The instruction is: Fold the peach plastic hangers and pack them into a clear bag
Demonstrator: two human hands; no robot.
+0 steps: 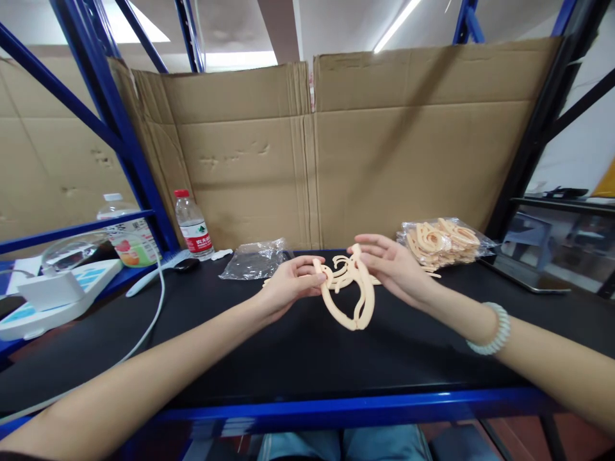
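Above the black tabletop (pixel 269 371), a cream-coloured curved piece (pixel 340 315) is held up, its lower part bending to a blunt point. My left hand (pixel 294 282) pinches its left upper end between thumb and fingers. At the right upper end, the thumb and fingers of my right hand (pixel 391 266) close on the cream strips; I cannot tell if these are one piece or two joined at the bottom. Behind them, more cream curved pieces (pixel 342 276) lie on the table, partly hidden by the held piece and my hands.
A clear bag of cream pieces (pixel 444 242) lies at back right beside a dark flat panel (pixel 528 278). A crumpled clear bag (pixel 254 259) and a red-capped bottle (pixel 193 227) are at back left. Leftward are a power strip (pixel 89 288) and white cable (pixel 156 314). Cardboard (pixel 408 147) walls the back.
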